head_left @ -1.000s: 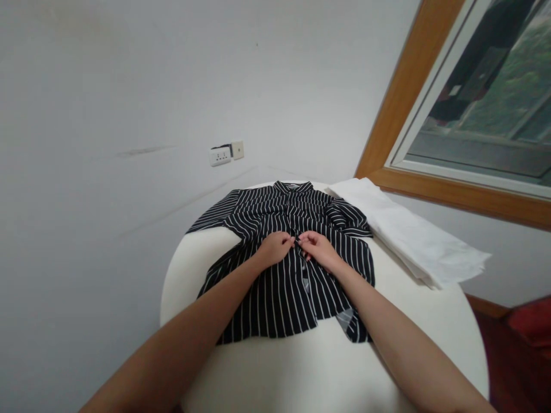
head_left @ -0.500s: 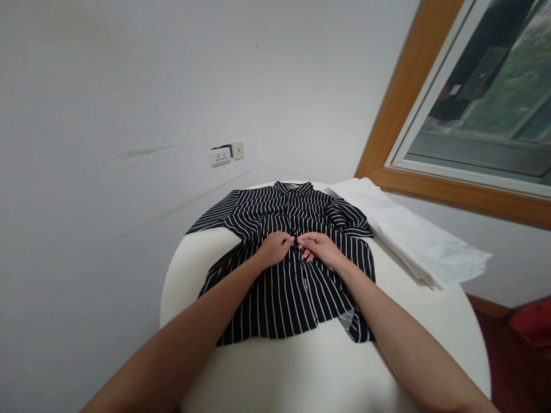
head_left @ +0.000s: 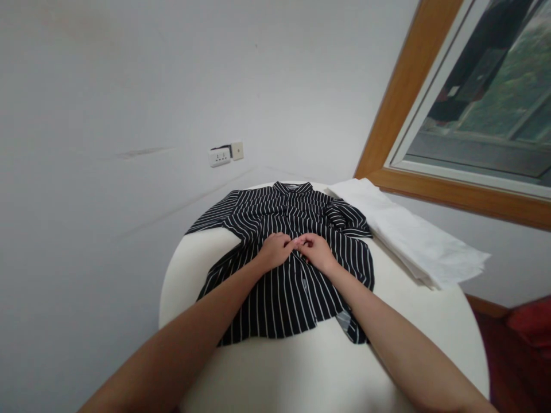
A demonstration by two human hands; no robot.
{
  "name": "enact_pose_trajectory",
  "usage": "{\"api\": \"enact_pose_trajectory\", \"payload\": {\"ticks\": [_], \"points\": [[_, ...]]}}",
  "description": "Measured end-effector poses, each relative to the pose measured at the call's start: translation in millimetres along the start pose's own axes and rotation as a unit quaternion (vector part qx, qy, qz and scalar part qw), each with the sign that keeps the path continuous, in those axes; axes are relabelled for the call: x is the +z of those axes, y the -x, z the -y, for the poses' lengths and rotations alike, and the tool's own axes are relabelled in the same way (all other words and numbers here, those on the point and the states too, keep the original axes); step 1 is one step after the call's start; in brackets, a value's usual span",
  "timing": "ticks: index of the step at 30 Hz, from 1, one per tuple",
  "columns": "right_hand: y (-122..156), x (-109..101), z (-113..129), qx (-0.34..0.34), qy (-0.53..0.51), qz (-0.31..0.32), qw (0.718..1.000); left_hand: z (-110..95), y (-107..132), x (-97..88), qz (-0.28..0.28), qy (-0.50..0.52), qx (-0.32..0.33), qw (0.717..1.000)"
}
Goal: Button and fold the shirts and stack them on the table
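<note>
1. Striped shirt (head_left: 271, 304): black with thin white stripes, laid front up on the round white counter (head_left: 443, 338), collar far, hem near.
2. Collar (head_left: 294, 187): stands in a low band, its pale inside showing at the neck opening.
3. Left sleeve (head_left: 213, 212): spread out flat towards the counter's left edge, stripes slanting. Right sleeve (head_left: 349, 219): rumpled and bunched, lying close to the body of the shirt.
4. Upper body: crosswise ripples, stripes wavering across them. Lower body: smoother, stripes running down to a curved hem.
5. Front opening runs down the middle; a small greyish patch shows along it below the hands. Near right corner of the hem is turned, with a grey underside visible.
6. Left hand (head_left: 275, 250): fingers closed on the shirt's front edge, mid-length. Right hand (head_left: 315, 252): fingers pinched on the same spot, tips meeting the left's. Exact bit of cloth between them hidden.
7. Folded white cloth (head_left: 404, 232): right of the shirt, overhanging the counter's edge.
</note>
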State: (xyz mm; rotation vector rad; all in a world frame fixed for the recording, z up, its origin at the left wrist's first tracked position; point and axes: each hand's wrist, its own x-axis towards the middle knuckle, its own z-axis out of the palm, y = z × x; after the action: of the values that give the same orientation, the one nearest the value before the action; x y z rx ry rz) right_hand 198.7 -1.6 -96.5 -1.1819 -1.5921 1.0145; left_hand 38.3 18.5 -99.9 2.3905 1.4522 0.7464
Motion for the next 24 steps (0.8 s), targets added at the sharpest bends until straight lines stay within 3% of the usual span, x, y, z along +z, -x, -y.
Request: {"api": "enact_pose_trajectory", "payload": {"ticks": [7,16,24], "points": [[0.1,1.8,-3.0,-0.028,0.044,-0.01,0.999,-1.1,0.4,-0.8,0.001,-0.023,0.004,1.0],[-1.2,4.6,-4.6,0.051,0.003,-0.004,0.999,0.2,1.5,0.6,0.003,-0.013,0.008,1.0],[-0.3,4.2,-6.8,0.03,-0.007,0.007,0.999,-0.9,1.6,-0.5,0.011,-0.01,0.008,1.0]]}}
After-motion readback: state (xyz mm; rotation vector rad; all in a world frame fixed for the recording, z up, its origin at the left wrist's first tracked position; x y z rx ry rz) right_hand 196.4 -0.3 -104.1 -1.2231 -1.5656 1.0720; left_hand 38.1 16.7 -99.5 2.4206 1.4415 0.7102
